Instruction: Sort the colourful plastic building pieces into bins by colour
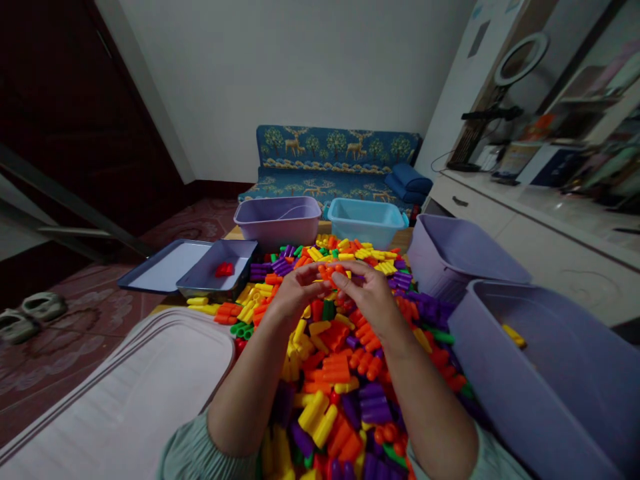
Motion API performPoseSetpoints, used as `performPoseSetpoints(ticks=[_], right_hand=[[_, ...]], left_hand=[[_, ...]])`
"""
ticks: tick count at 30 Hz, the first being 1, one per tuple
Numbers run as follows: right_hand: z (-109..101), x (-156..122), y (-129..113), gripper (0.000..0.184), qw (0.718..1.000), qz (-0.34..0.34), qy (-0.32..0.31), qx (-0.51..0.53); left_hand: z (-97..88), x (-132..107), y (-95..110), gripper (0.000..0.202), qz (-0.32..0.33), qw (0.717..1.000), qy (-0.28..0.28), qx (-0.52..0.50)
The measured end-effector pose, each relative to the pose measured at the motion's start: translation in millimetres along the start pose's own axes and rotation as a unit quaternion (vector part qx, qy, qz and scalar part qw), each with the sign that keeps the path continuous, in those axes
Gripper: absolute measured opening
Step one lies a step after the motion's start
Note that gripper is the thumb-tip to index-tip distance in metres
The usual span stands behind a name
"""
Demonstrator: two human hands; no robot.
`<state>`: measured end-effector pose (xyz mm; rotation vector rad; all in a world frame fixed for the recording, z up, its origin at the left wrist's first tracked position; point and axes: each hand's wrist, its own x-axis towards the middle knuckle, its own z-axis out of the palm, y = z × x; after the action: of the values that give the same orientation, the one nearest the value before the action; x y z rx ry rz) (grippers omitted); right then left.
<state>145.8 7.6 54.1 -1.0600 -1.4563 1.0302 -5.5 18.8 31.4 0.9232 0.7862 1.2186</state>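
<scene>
My left hand (295, 293) and my right hand (367, 293) are raised together over a big heap of plastic building pieces (340, 373) in orange, yellow, purple, green and red. Between the fingertips of both hands sits a small orange piece (330, 272), pinched from each side. A small grey-lilac tray (220, 272) to the left holds a red piece (225, 269). The large purple bin (550, 393) at my right holds one yellow piece (513, 335).
A lilac tub (277, 220) and a light blue tub (367, 223) stand beyond the heap. Another purple bin (463, 257) is at right. A flat blue-rimmed lid (163, 267) and a pale lid (130, 393) lie at left. Sandals (30, 313) rest on the floor.
</scene>
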Motion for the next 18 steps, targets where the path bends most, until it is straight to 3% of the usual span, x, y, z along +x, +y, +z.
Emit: performPoseSetpoints(ticks=[7,11,18], right_hand=[[-3,5,23,0.052,0.993,-0.032,0.029,-0.114],[-4,6,34,0.045,0.985,-0.016,0.003,-0.170],[-7,4,24,0.039,0.967,0.028,-0.041,-0.249]], left_hand=[[2.7,1,-7,0.061,-0.039,0.999,0.016,0.030],[1.9,3,-14,0.064,-0.047,0.997,0.010,0.066],[1.8,4,-21,0.055,-0.061,0.994,-0.010,0.089]])
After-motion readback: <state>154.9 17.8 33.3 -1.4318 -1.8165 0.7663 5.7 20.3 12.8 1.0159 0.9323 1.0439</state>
